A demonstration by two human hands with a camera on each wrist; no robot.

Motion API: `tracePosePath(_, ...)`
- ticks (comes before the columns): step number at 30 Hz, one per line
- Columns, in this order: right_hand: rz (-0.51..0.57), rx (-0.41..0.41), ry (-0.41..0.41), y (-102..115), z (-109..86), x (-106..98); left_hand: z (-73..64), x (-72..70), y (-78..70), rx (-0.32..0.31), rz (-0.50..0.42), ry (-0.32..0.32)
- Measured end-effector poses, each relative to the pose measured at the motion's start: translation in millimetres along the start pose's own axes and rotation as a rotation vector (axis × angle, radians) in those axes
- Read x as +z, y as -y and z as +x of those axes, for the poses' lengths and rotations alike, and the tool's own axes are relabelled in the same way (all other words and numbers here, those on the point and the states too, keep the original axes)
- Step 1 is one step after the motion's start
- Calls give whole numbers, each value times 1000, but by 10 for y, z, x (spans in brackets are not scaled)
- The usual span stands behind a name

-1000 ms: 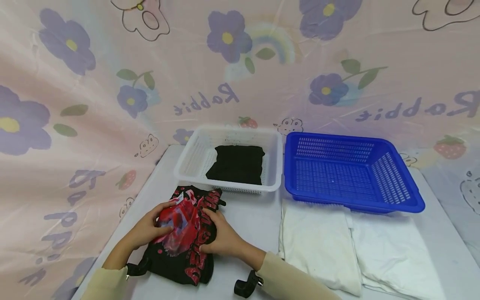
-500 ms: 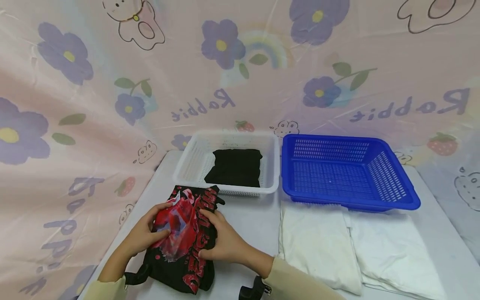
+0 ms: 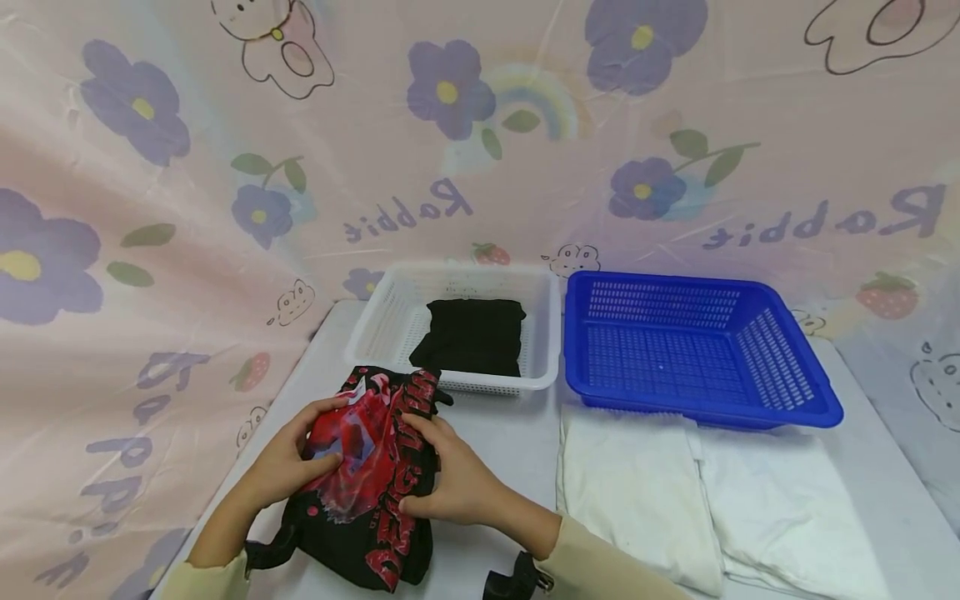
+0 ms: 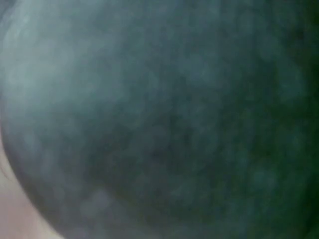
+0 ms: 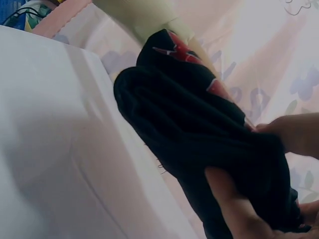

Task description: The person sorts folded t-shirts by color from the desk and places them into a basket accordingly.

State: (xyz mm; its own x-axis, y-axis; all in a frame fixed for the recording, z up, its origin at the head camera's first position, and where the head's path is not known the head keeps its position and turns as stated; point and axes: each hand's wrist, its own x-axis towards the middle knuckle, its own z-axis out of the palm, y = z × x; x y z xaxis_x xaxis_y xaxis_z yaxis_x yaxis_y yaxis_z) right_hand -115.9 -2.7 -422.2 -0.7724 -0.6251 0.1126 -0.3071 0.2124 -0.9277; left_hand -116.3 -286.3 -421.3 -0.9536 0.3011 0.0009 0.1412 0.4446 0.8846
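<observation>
A folded black T-shirt [image 3: 367, 458] with a red and purple print is held between both hands in the head view. My left hand [image 3: 281, 462] grips its left side, thumb on top of the print. On the opposite edge my right hand [image 3: 457, 479] holds it, thumb and index finger over the lettering and the other fingers hidden. The right wrist view shows the shirt's stacked dark layers [image 5: 194, 134] tilted over the tabletop, with fingers [image 5: 234, 204] against them. Blurred dark cloth [image 4: 174, 124] fills nearly the whole left wrist view.
Beyond the shirt stands a white basket [image 3: 517, 382] with a folded black garment [image 3: 476, 333] in it. A blue basket [image 3: 660, 358] holding nothing is to its right. Two folded white garments [image 3: 637, 500] lie in front of the blue basket. A printed curtain [image 3: 375, 150] hangs behind the table.
The shirt has risen slightly and shifted away from me; its far end now overlaps the white basket's front rim in the head view. Both hands keep their grip. The head view has tilted slightly.
</observation>
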Motion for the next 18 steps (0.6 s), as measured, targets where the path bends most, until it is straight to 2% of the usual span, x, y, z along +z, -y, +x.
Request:
tracePosePath(8,2,-20,-9,100,-36,-56,0,-4,-85,40,28,-8)
tracePosePath(18,-65,-83,-43,225,-50,-208,56,-26,-211,159,27,-51)
